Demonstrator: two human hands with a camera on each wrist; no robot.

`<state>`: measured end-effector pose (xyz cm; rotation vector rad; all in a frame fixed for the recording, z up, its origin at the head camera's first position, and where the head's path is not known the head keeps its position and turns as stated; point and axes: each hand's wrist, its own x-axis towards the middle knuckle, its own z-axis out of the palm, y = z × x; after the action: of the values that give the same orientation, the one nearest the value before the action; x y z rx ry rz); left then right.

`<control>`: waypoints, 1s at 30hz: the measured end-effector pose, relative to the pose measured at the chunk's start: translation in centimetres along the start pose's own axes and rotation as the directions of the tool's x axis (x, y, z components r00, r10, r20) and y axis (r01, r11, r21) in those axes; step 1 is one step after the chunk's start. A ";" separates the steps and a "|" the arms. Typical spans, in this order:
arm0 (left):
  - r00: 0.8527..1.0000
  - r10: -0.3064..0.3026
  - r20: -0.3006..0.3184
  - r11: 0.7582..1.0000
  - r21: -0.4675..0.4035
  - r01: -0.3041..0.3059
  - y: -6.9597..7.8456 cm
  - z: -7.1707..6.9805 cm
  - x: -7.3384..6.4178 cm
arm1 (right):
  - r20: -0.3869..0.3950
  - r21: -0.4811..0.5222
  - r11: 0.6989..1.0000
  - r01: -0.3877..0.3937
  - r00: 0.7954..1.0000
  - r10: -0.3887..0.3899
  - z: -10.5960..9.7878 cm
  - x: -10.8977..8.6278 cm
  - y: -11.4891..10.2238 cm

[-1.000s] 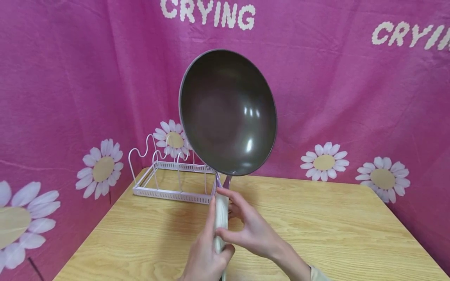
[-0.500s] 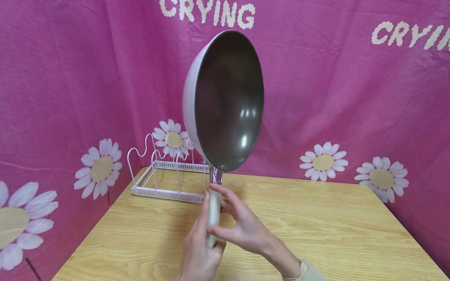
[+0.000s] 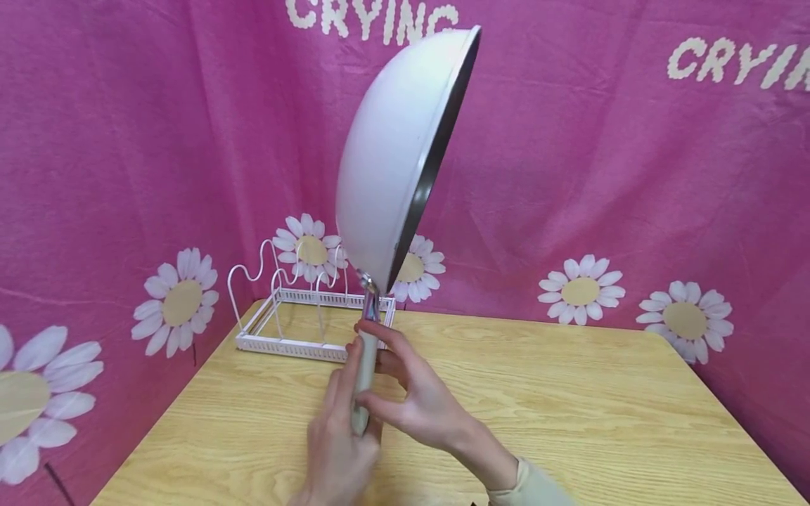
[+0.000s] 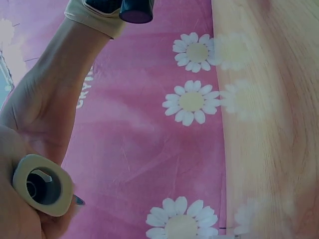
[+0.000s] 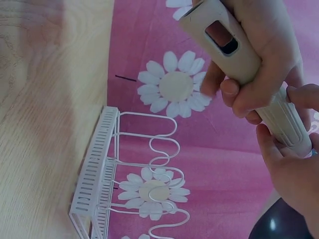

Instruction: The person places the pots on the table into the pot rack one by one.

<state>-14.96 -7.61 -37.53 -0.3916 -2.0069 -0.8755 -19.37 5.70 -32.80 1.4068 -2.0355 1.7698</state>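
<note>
A: Where's the pan point(image 3: 395, 158)?

B: Held up above both hands, leaning right. Its pale outside faces left; a sliver of dark inside shows at the right edge.

A: And the grip?

B: The left hand point(image 3: 342, 439) curls round the handle point(image 3: 365, 365) from the left. The right hand point(image 3: 424, 400) pinches it from the other side, forefinger up near the metal neck, thumb lower.

A: Why two hands?

B: I'd say because the deep bowl is top-heavy; fingers near the neck should help steady any turning.

A: What else is there?

B: A white wire rack point(image 3: 285, 347), beyond the left hand and a little to its left, standing on the worktop point(image 3: 538, 400), apart from the pan. Past both hands hangs a pink daisy-printed cloth point(image 3: 569, 161).
</note>
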 end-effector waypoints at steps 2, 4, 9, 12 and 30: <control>1.000 0.011 0.000 1.000 -0.008 -0.011 -0.2 -0.1 0.0 | 0.000 0.003 1.000 -0.004 1.000 0.004 0.2 0.2 0.0; 1.000 0.017 -0.001 1.000 -0.019 -0.017 -0.3 -0.3 0.1 | 0.005 0.003 1.000 0.011 1.000 -0.011 0.4 0.3 0.1; 0.988 -0.139 0.060 0.988 -0.054 0.143 0.2 -1.4 0.1 | 0.019 0.074 0.996 -0.042 0.999 0.041 1.2 0.7 0.1; 0.955 -0.276 0.113 0.957 -0.062 0.284 0.5 -2.1 0.0 | 0.029 0.146 0.985 -0.095 0.995 0.091 1.8 0.9 0.2; 0.941 -0.329 0.075 0.941 -0.060 0.334 -0.9 -3.2 -0.7 | 0.050 0.192 0.979 -0.068 0.997 0.060 4.1 2.0 2.2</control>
<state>-13.18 -10.50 -37.37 -0.1212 -2.1410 -1.1585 -20.09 1.00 -34.50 1.4570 -1.9974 2.0299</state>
